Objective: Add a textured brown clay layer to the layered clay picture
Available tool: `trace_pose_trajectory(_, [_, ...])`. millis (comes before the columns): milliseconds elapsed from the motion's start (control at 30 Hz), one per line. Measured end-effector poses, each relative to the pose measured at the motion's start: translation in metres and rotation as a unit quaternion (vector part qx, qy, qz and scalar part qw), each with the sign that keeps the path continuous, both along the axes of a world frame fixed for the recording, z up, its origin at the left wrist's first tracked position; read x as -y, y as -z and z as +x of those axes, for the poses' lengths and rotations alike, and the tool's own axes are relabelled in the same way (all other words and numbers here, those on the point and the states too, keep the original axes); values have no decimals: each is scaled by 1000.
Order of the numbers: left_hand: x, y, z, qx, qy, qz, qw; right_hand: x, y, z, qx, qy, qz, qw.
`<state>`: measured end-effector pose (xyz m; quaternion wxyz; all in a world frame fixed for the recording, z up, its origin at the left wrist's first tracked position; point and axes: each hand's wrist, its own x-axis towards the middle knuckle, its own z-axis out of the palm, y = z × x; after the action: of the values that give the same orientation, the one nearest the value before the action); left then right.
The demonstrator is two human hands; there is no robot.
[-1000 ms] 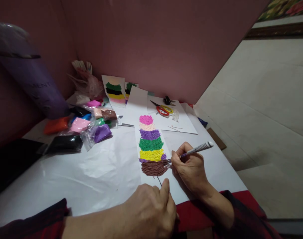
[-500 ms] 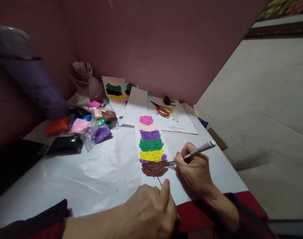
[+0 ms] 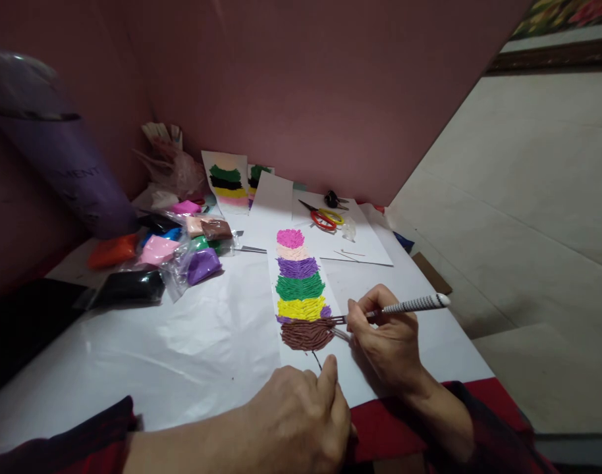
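Note:
A white paper strip [image 3: 340,368] carries textured bands of clay: pink, peach, purple, green, yellow and, nearest me, brown [image 3: 307,335]. My right hand [image 3: 386,336] pinches a fork-like tool [image 3: 414,305] with a patterned white handle; its prongs touch the upper right edge of the brown band. Below the strip's thin dark line, my left hand [image 3: 305,415] rests at the near edge of the paper, fingers curled and the index finger or thumb extended upward. What the left fingers hold, if anything, is hidden.
Bagged clay packs, including a purple one [image 3: 203,266] and a black one [image 3: 130,287], lie at the left. Red-and-yellow scissors [image 3: 324,219] are on white sheets at the back. A purple cylinder [image 3: 64,158] leans at far left; painted cards [image 3: 226,184] stand by the wall.
The tool in my right hand has tilted flatter, its handle end swinging right and slightly down, with the prongs a little higher on the brown band. My left hand has stayed in place.

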<state>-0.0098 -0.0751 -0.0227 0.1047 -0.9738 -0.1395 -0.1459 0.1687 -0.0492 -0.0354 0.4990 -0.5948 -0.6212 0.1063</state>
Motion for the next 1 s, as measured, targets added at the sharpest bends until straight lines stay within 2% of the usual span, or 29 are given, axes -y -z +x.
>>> trace_pose_trajectory(200, [0,2,3,22,-2,3,1000,-2,3,0,28,-11,5,1000])
trace_pose_trajectory(433, [-1,23,8,60,-7,10,998,-5,4,3,58,-10,-15,998])
trace_pose_trajectory(667, [-1,4,2,4,2,7,1000,-6,0,6,102,-7,12,995])
trace_pose_trajectory(833, [-2,8,4,25,6,-7,1000,-6,-4,8,141,-9,65,988])
trace_pose_trajectory(1000, [-1,3,4,5,-2,-12,1000,-3,-6,9,118,43,150,981])
